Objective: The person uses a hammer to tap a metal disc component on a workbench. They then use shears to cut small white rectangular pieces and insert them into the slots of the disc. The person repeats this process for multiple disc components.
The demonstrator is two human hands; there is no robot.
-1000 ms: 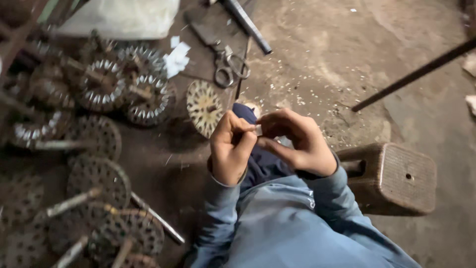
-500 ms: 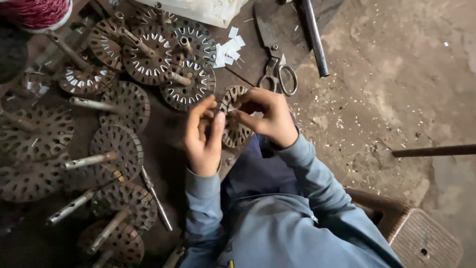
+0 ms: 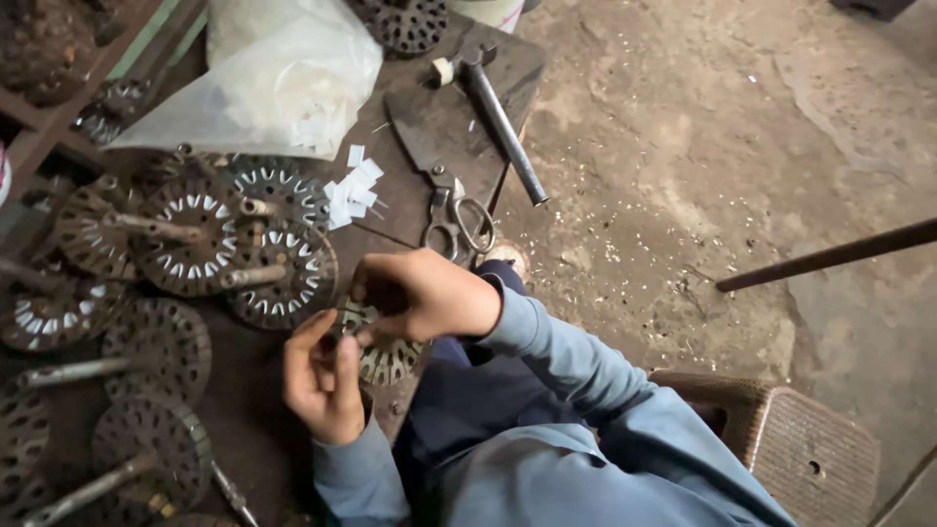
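Observation:
A round slotted metal rotor core [image 3: 390, 356] lies on the dark workbench [image 3: 429, 117] just in front of my knees. My right hand [image 3: 429, 293] is curled over its top edge, fingers pressed on the slots. My left hand [image 3: 322, 376] sits at its left side, fingers pinched together against the core; whether a small white slip is between them I cannot tell. A small heap of white paper slips [image 3: 351, 190] lies farther up the bench. Both sleeves are blue.
Several rusty rotor cores on shafts [image 3: 195, 234] crowd the left of the bench. Large shears [image 3: 444, 190], a hammer [image 3: 498, 112] and a white plastic bag [image 3: 273, 78] lie beyond. A woven stool [image 3: 810, 444] stands on the dirt floor at right, a dark rod [image 3: 830, 256] above it.
The view has swung up and left. Both hands came down from in front of my chest onto the rotor core on the bench, right hand over it, left hand at its side.

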